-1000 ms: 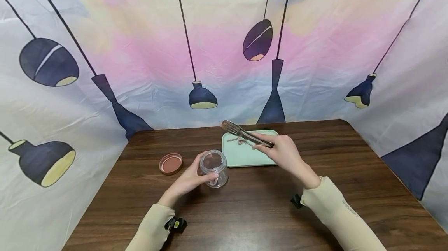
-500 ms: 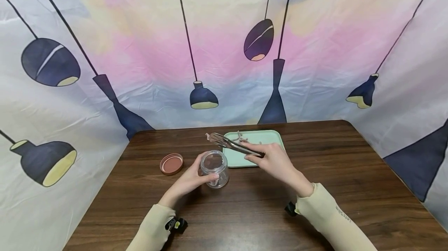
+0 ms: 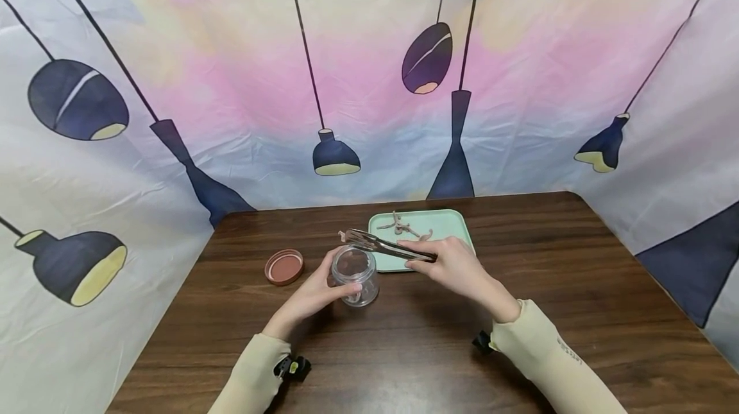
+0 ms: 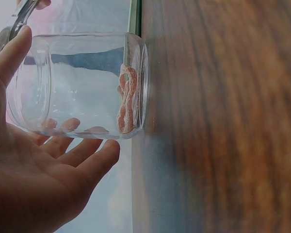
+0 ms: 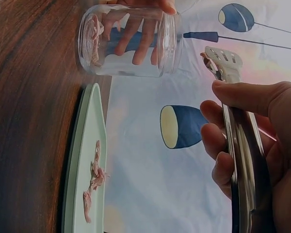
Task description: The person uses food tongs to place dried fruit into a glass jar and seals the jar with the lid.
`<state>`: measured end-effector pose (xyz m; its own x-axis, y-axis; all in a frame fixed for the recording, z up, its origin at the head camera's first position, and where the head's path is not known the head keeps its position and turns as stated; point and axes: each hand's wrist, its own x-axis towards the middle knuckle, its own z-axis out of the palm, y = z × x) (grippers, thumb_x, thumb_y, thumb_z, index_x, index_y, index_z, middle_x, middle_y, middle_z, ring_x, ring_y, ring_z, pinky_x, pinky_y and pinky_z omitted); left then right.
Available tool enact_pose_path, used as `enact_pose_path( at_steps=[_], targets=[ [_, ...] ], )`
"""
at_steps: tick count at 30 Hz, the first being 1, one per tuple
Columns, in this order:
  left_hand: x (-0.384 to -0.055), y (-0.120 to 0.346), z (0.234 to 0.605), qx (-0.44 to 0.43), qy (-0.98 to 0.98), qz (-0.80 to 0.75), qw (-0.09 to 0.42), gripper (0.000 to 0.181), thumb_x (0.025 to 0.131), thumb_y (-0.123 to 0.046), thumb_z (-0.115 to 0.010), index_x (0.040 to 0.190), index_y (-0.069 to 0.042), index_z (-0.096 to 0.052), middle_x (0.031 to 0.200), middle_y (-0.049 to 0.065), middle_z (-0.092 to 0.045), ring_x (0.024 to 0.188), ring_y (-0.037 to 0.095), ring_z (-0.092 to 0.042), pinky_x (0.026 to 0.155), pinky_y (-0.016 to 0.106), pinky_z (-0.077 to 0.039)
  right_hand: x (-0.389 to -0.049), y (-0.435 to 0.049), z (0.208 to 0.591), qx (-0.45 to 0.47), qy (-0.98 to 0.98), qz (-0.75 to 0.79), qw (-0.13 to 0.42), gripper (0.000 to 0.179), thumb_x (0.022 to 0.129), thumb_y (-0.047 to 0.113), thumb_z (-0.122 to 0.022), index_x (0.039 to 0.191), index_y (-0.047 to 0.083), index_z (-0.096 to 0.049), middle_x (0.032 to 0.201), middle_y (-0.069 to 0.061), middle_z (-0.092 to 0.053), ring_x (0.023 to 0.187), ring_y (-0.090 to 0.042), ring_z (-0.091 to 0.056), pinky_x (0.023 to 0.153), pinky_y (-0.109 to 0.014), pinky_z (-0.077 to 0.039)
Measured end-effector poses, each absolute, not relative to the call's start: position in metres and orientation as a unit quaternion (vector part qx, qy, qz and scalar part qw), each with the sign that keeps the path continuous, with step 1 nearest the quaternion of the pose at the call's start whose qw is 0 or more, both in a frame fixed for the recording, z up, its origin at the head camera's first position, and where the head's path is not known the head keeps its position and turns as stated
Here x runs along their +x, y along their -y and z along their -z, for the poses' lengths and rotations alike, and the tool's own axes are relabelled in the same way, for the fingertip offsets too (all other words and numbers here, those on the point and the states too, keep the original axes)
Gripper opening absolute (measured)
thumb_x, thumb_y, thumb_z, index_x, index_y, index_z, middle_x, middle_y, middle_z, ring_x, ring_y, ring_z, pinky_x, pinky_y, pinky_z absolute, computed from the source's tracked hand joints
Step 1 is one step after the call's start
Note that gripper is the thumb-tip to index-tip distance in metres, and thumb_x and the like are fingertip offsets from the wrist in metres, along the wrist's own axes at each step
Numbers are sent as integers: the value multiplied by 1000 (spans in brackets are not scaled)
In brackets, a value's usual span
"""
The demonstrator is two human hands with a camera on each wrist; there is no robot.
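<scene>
My left hand [image 3: 312, 293] holds a clear glass jar [image 3: 363, 280] upright on the table, fingers and thumb around its sides. Inside, pinkish-brown wrinkled strips [image 4: 128, 99] lie at the bottom. With my right hand [image 3: 458, 264] I grip metal tongs [image 3: 385, 246], their slotted ends close above the jar's open mouth. A small pinkish scrap [image 5: 204, 57] sticks out from between the tong ends. Behind the jar, a pale green tray [image 3: 441, 226] bears several more pinkish strips [image 3: 399, 226], partly overlapped by the tongs and right hand in the head view.
A reddish-brown lid [image 3: 284, 267] lies on the dark wooden table [image 3: 392, 356], left of the jar. The cloth backdrop [image 3: 231, 61] with printed lamps rises behind the table's far edge.
My right hand has carried the tongs leftward and down, from over the tray to above the jar's mouth. The left hand and jar have stayed in place.
</scene>
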<state>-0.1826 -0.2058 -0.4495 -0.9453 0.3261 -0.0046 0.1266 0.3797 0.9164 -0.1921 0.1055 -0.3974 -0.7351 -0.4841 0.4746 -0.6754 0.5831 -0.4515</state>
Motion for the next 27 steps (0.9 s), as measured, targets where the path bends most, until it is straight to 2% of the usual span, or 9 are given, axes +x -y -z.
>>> enact_pose_path(
  at_steps=[2, 5, 7, 14, 18, 23, 27],
  targets=[
    [-182, 206, 448, 136, -827, -538, 92, 89, 87, -29, -82, 157, -20, -27, 152, 15, -42, 137, 30, -43, 110, 53, -34, -193, -106, 398, 333, 877, -312, 148, 40, 88, 30, -80, 127, 31, -72, 68, 10, -67, 42, 3, -19, 47, -24, -29],
    [-182, 206, 447, 130, -831, -532, 93, 92, 86, -31, -82, 158, -20, -26, 155, 15, -39, 139, 31, -41, 111, 54, -33, -193, -106, 397, 332, 880, -309, 139, 40, 88, 31, -80, 127, 33, -72, 49, 18, -45, 42, 3, -17, 47, -24, -29],
    [-182, 205, 447, 128, -835, -527, 93, 95, 86, -32, -82, 159, -19, -23, 157, 15, -36, 140, 31, -39, 111, 54, -33, -193, -107, 398, 331, 883, -305, 131, 40, 88, 32, -80, 127, 33, -72, 43, 20, -33, 41, 4, -16, 46, -24, -28],
    [-182, 205, 447, 124, -841, -518, 94, 98, 86, -34, -82, 160, -20, -20, 165, 7, -23, 146, 29, -30, 113, 54, -31, -192, -108, 397, 332, 888, -300, 104, 41, 89, 35, -78, 130, 34, -70, 41, 19, -33, 39, 2, -20, 47, -24, -29],
    [-183, 204, 447, 132, -840, -519, 91, 96, 86, -33, -82, 160, -19, -21, 166, 6, -21, 146, 29, -31, 113, 54, -31, -192, -109, 395, 332, 889, -300, 96, 41, 90, 34, -77, 130, 32, -70, 42, 18, -34, 40, 1, -20, 47, -24, -30],
    [-182, 204, 446, 137, -836, -524, 90, 92, 86, -32, -82, 158, -20, -25, 160, 10, -32, 140, 30, -41, 110, 53, -35, -193, -111, 395, 324, 891, -303, 92, 41, 90, 32, -78, 130, 31, -70, 41, 18, -35, 39, 1, -20, 46, -24, -31],
    [-182, 205, 448, 140, -833, -527, 89, 90, 87, -31, -82, 157, -21, -27, 156, 11, -39, 137, 30, -44, 109, 53, -35, -194, -112, 396, 321, 893, -301, 91, 41, 89, 31, -79, 129, 31, -70, 40, 17, -34, 39, 0, -20, 46, -24, -31]
  ],
)
